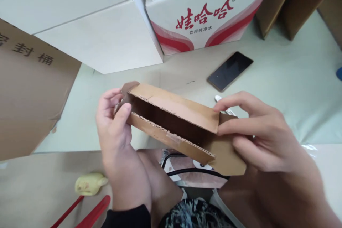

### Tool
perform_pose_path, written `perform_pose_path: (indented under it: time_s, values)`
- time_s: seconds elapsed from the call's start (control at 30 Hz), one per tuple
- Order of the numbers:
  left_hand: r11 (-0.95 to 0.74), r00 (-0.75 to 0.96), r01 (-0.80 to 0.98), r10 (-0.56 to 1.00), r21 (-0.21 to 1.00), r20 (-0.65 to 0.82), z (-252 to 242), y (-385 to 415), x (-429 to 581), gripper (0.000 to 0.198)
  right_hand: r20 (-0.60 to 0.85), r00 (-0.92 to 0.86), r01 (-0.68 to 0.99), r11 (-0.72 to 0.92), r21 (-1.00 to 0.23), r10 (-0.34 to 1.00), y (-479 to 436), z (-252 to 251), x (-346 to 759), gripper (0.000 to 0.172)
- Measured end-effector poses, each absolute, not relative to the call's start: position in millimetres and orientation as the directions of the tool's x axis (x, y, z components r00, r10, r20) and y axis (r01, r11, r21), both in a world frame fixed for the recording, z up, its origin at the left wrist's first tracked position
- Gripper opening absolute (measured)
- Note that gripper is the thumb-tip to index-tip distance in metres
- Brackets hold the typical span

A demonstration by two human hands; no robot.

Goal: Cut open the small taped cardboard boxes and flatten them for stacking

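Observation:
A long, narrow cardboard box [176, 104] is held up in front of me, its slot-like top open and its cut edges rough. At its left end, my left hand [114, 121] grips the box, thumb over the near wall and fingers behind the end flap. My right hand [256, 128] pinches the right end, with fingertips on the far wall and by the folded-out flap [229, 158]. Partly hidden behind the right fingers is a white-handled tool [218, 98], perhaps a utility knife, lying on the table.
A dark phone [230, 70] lies on the pale green table [283, 89]. Behind it stand a white and red water carton [205, 17], white boxes [107, 39] and brown cardboard pieces [296, 7]. A large brown carton [32, 89] is at left. Below, a yellow bottle [89, 184] is on the floor.

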State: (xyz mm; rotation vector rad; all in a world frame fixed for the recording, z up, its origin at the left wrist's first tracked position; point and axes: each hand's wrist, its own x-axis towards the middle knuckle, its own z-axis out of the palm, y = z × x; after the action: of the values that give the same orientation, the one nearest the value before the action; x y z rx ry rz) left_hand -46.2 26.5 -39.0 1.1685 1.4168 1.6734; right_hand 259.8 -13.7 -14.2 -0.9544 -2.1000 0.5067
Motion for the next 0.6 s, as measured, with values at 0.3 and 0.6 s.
perform_pose_path:
  time_s: [0.3,0.6]
  values:
    - [-0.318,-0.240,-0.135,0.929,0.938,0.281,-48,21,-47,0.050,0.450,-0.409,0.506,0.608,-0.613,0.794,-24,-24,265,0.057]
    - [-0.122,0.280,0.100,0.956,0.987,0.090,-39,13,-79,0.055,0.344,-0.174,0.363,0.385,-0.848,0.923,-19,-37,250,0.047]
